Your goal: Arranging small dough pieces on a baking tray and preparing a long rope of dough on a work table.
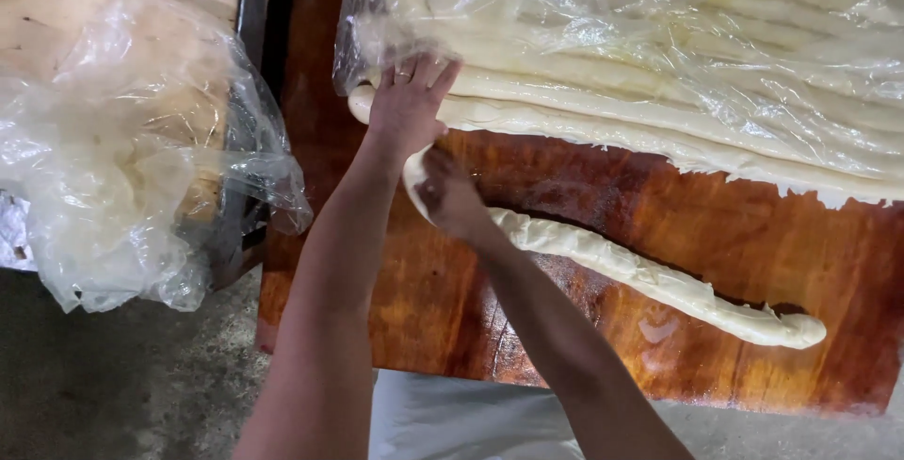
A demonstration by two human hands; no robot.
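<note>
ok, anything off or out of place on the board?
One dough rope lies apart from the rows under the plastic sheet, slanting across the wooden board. The right hand grips its end; the left hand rests on the covered rows.

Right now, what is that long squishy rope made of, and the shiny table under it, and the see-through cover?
The long rope looks like soft raw dough: pale, matte, lumpy. The table seems to be wood, reddish-brown with visible grain and an oily or varnished gloss. The cover looks like thin clear plastic film, crinkled and shiny.
</note>
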